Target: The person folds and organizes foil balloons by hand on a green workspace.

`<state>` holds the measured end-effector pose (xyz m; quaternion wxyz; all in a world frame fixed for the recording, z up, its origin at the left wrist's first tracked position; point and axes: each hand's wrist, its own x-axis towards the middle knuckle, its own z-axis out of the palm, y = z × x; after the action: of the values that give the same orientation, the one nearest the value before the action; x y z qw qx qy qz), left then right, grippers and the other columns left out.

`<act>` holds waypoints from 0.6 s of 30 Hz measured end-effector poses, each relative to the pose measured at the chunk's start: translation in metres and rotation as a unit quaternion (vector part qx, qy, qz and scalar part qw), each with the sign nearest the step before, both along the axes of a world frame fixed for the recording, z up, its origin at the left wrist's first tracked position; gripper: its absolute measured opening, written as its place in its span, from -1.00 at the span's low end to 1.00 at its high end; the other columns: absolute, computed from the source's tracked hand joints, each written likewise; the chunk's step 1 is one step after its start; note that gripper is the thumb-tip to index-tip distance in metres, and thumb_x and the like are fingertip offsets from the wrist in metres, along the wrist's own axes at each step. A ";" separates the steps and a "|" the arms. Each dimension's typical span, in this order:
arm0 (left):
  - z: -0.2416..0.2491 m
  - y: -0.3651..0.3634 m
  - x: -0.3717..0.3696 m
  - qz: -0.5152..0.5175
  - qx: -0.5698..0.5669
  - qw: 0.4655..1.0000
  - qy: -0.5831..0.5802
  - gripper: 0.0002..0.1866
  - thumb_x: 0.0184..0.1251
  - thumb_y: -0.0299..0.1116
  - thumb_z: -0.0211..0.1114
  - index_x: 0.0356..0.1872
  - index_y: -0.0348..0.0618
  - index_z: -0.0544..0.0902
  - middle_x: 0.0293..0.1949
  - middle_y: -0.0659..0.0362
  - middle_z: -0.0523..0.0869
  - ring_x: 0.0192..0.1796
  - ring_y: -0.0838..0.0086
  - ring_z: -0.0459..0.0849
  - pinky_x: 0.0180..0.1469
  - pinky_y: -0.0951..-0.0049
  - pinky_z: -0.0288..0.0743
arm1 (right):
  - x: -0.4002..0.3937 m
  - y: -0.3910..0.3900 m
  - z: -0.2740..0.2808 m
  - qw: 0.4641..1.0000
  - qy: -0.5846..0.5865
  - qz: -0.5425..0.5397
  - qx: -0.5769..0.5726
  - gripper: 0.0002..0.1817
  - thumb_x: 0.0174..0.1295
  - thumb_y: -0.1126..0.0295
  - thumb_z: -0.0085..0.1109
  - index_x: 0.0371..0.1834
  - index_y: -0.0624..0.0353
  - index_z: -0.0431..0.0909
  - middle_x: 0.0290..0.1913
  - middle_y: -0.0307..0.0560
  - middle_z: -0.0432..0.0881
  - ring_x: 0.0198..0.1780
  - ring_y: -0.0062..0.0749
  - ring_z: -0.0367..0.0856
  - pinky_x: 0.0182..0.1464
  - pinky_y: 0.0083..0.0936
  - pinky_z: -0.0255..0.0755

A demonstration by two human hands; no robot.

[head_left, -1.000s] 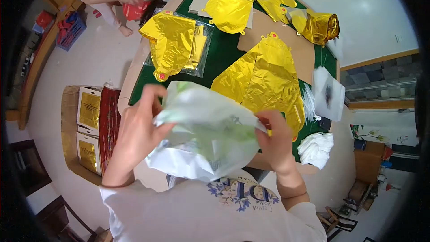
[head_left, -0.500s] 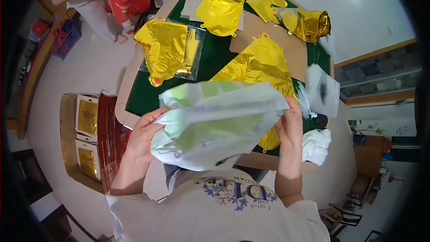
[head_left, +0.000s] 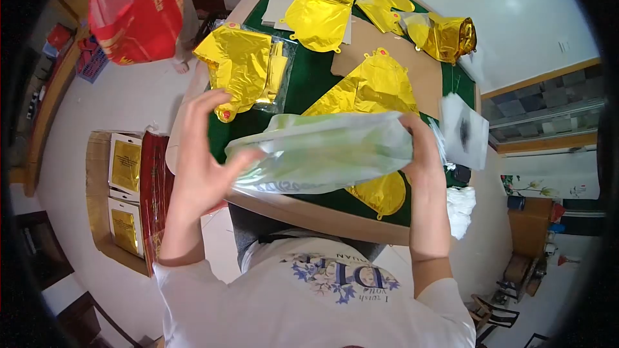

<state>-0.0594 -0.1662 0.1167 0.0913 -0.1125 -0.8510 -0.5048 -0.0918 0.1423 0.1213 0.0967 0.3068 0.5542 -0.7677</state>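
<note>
A white and green plastic bag [head_left: 329, 151] stretches between my hands above the table's near edge. My right hand [head_left: 420, 142] grips its right end, the fingertips partly hidden behind it. My left hand [head_left: 209, 154] is open at the other end, fingers spread and raised, with the thumb against the bag; it is slightly blurred. Behind the bag lies a gold foil balloon, flat [head_left: 374, 93], partly covered by it. Close beyond my left hand is another flat gold foil balloon [head_left: 242, 58] on a clear plastic packet [head_left: 284, 74].
More gold foil pieces [head_left: 319, 19] lie at the table's far side. A cardboard box [head_left: 100, 203] with gold-fronted packs stands on the floor at left. Another person holds a red bag [head_left: 138, 16] at upper left. White crumpled plastic [head_left: 460, 209] sits at right.
My left hand has let go of its grip and spread its fingers, rising a little. The bag has flattened and lifted at its lower edge. The other person's red bag has come closer.
</note>
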 end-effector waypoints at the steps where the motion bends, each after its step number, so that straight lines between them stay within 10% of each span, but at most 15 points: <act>1: 0.010 0.011 0.002 0.012 -0.098 0.989 0.108 -0.45 0.06 -0.37 0.44 0.11 -0.22 0.45 0.10 -0.06 0.49 0.20 0.15 0.45 0.25 0.23 0.33 | -0.006 -0.008 0.003 0.998 -0.001 0.054 -0.023 -0.79 0.22 0.38 0.02 -0.24 0.28 0.57 -0.28 -0.09 0.64 -0.24 -0.37 0.61 -0.15 -0.38 0.53; 6: -0.022 0.031 -0.012 -0.050 -0.134 0.989 -0.032 -0.74 0.17 -0.35 0.34 -0.20 -0.24 0.52 -0.33 -0.12 0.62 -0.22 0.00 0.62 -0.20 0.12 0.48 | -0.030 -0.023 0.001 0.974 0.021 0.192 -0.115 -0.84 0.24 0.43 0.05 -0.19 0.25 0.55 -0.22 -0.16 0.62 -0.22 -0.40 0.59 -0.15 -0.49 0.50; 7: -0.028 0.030 -0.016 -0.043 -0.121 0.988 -0.090 -0.81 0.25 -0.35 0.27 -0.28 -0.26 0.51 -0.46 -0.14 0.61 -0.32 -0.05 0.61 -0.29 0.08 0.46 | -0.029 -0.032 -0.001 0.947 0.184 0.199 0.173 -0.83 0.25 0.46 0.06 -0.12 0.24 0.52 -0.14 -0.12 0.60 -0.14 -0.35 0.58 -0.08 -0.46 0.49; 9: -0.038 0.025 -0.020 -0.047 -0.100 0.989 -0.099 -0.82 0.30 -0.35 0.21 -0.32 -0.27 0.48 -0.51 -0.16 0.58 -0.35 -0.08 0.60 -0.31 0.06 0.44 | -0.016 -0.044 0.003 0.652 0.476 0.154 0.570 -0.68 0.23 0.49 0.12 0.06 0.22 0.44 0.06 0.03 0.52 0.10 -0.17 0.50 0.12 -0.36 0.42; 11: -0.042 0.022 -0.023 -0.063 -0.063 0.985 -0.147 -0.80 0.35 -0.33 0.15 -0.32 -0.28 0.46 -0.51 -0.20 0.57 -0.32 -0.11 0.60 -0.29 0.07 0.43 | 0.014 -0.060 0.012 0.574 0.549 0.306 0.525 -0.61 0.16 0.45 0.21 0.08 0.21 0.45 0.05 0.14 0.49 0.16 -0.07 0.46 0.21 -0.27 0.36; 14: -0.047 0.018 -0.026 -0.054 -0.065 0.984 -0.155 -0.81 0.34 -0.32 0.15 -0.28 -0.27 0.47 -0.49 -0.20 0.59 -0.30 -0.10 0.61 -0.28 0.07 0.43 | 0.043 -0.079 0.005 0.510 0.514 0.487 0.489 -0.61 0.18 0.34 0.21 0.07 0.22 0.46 0.01 0.15 0.53 0.11 -0.03 0.49 0.18 -0.23 0.37; 16: -0.056 0.002 -0.035 0.029 -0.084 0.990 -0.113 -0.82 0.32 -0.34 0.14 -0.27 -0.27 0.48 -0.48 -0.19 0.60 -0.29 -0.09 0.62 -0.26 0.09 0.43 | 0.050 -0.068 -0.018 0.417 0.172 0.722 0.525 -0.59 0.22 0.22 0.16 0.05 0.23 0.48 -0.08 0.13 0.58 0.00 0.00 0.53 0.08 -0.16 0.40; 18: -0.052 -0.004 -0.037 0.037 -0.015 0.988 -0.151 -0.85 0.31 -0.37 0.12 -0.28 -0.27 0.49 -0.51 -0.16 0.59 -0.33 -0.06 0.63 -0.28 0.11 0.43 | 0.053 -0.055 -0.028 0.427 0.231 0.714 0.504 -0.61 0.25 0.22 0.12 0.04 0.23 0.48 -0.13 0.11 0.60 -0.04 -0.01 0.54 0.03 -0.15 0.41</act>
<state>-0.0961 -0.1703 0.0651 -0.0213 -0.0050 -0.8663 -0.4990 -0.0390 0.0870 0.0931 0.3070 -0.3931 0.8653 -0.0505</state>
